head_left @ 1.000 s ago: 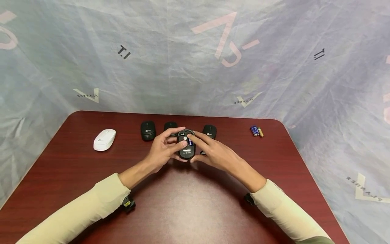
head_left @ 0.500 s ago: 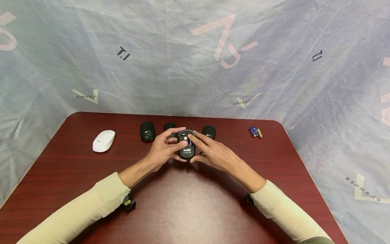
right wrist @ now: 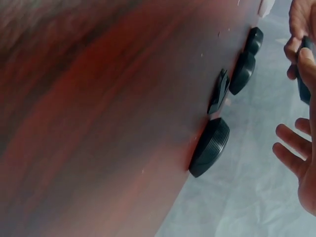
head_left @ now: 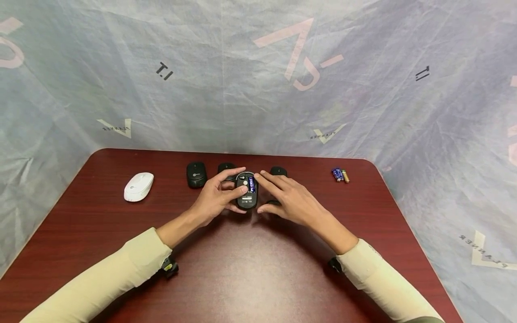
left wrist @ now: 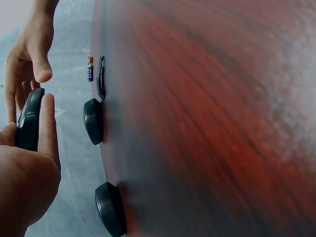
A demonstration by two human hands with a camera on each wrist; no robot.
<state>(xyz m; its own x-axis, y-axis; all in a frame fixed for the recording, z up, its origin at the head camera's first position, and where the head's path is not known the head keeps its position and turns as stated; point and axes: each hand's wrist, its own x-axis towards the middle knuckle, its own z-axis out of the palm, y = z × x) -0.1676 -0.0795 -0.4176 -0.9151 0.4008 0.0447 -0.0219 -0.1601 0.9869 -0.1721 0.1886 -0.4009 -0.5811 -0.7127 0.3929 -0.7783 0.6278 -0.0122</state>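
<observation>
Seeing, at far left, a white mouse point(head_left: 138, 186) lying on the red-brown table point(head_left: 258, 273), long axis slanting away to the right. Passing next to a first black mouse point(head_left: 196, 175), sitting right way up and pointing toward the backdrop point(head_left: 250, 112), then to a second black mouse point(head_left: 227, 168), partly hiding behind the left hand point(head_left: 214, 197). Clamping the overturned mouse point(head_left: 247, 198) in that left hand, off the table near the middle: bending the index finger round the far end, pressing the thumb on the underside, bracing another finger at the near end. Running its long axis toward the backdrop; turning its underside to the head view; being unable to tell nose from tail. Bearing a blue battery point(head_left: 252, 185), right of the thumb, lying lengthwise along the mouse. Spreading the right hand point(head_left: 295, 199) just beside its right edge, fingers nearly straight, thumb well apart from them, showing a narrow gap to the mouse in the head view. Glimpsing a thin black piece point(right wrist: 219, 92) partly behind that hand, resting on the table, and a third black mouse point(head_left: 278, 171) just beyond its fingers. Reaching, well apart at right, loose batteries point(head_left: 337, 174), blue and gold, lying side by side.
</observation>
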